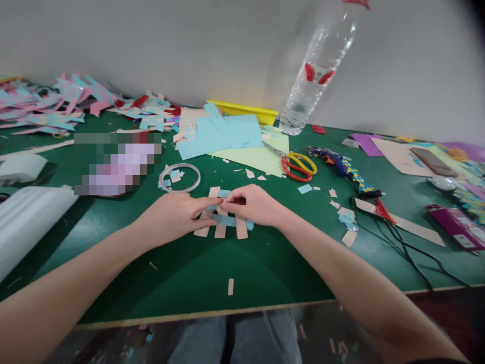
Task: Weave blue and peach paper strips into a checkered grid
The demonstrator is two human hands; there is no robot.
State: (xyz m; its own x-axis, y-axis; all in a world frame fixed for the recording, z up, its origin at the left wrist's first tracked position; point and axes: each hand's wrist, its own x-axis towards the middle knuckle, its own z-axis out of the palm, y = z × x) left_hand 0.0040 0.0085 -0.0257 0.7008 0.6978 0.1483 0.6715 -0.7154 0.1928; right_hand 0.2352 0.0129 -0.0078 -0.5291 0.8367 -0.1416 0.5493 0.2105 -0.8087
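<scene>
On the green table in front of me lies a small lattice of woven paper strips, pale pink ones crossing light blue ones. My left hand reaches in from the left, index finger and thumb stretched apart and touching the lattice. From the right, my right hand pinches thumb and index together over the lattice's upper part, on what looks like a paper strip. The fingers hide some of the weave there. A roll of tape lies just beyond my left hand.
Scissors with red and yellow handles rest beyond my right hand, beside blue paper sheets. A water bottle stands behind. Black cords lie at right, a white roll at left. A loose pink strip is near the front edge.
</scene>
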